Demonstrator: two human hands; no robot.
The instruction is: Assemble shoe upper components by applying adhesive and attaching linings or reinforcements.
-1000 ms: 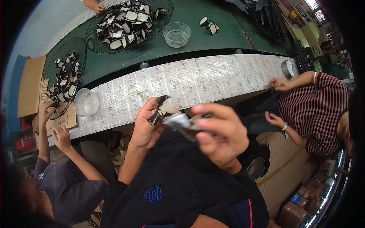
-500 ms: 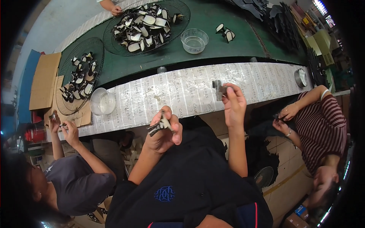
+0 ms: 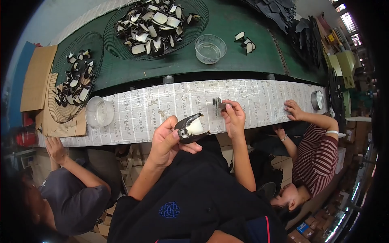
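Hands of a seated person in a dark top are working at a long table point(image 3: 133, 117) covered in white printed paper. Their left hand point(image 3: 164, 141) is curling around a black and white curved shoe piece point(image 3: 191, 127), gripping it just above the table's near edge, close to the chest. Their right hand point(image 3: 233, 117) is reaching forward onto the paper, fingertips pinching a small grey metal tool point(image 3: 217, 104) that is standing on the table surface.

Beyond the paper, a dark green belt point(image 3: 227, 65) is carrying a large round wire tray point(image 3: 198, 20) heaped with similar black and white pieces, a clear plastic bowl point(image 3: 210, 48) and a few loose pieces point(image 3: 245, 41). To the left, a second wire tray point(image 3: 69, 113) of pieces is sitting on brown cardboard point(image 3: 34, 77), with another clear round container point(image 3: 99, 112) beside it.

At the right, a person in a striped shirt point(image 3: 318, 158) is resting a hand point(image 3: 293, 110) on the paper. At the left, a person in a grey shirt point(image 3: 69, 198) is sitting below the table edge.
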